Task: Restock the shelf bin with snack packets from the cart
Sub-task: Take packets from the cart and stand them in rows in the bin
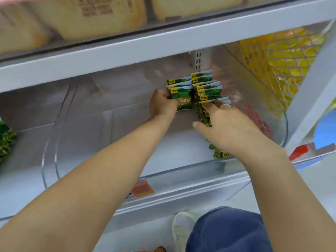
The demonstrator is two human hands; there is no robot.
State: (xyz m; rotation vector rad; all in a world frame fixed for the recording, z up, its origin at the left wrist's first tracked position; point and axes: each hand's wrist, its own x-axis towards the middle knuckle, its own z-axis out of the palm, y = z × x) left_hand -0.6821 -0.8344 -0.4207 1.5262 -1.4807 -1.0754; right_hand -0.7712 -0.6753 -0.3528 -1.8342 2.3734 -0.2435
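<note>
Several green snack packets point(206, 88) with yellow labels stand in rows at the back of a clear plastic shelf bin point(76, 142). My left hand point(162, 104) grips the front packet point(182, 99) of the left row, fingers curled round its left edge. My right hand point(229, 128) reaches over the right row; its fingers lie on the packets' tops and the thumb points left. More green packets point(221, 153) show under my right wrist. The cart is out of view.
A grey shelf board point(163, 44) overhangs the bin, with tan bread packs point(91, 17) above it. To the right stands a clear bin of yellow packets point(280, 64) behind a grey upright point(312, 91). Green packets point(6, 139) sit at far left. My shoe point(183, 228) is below.
</note>
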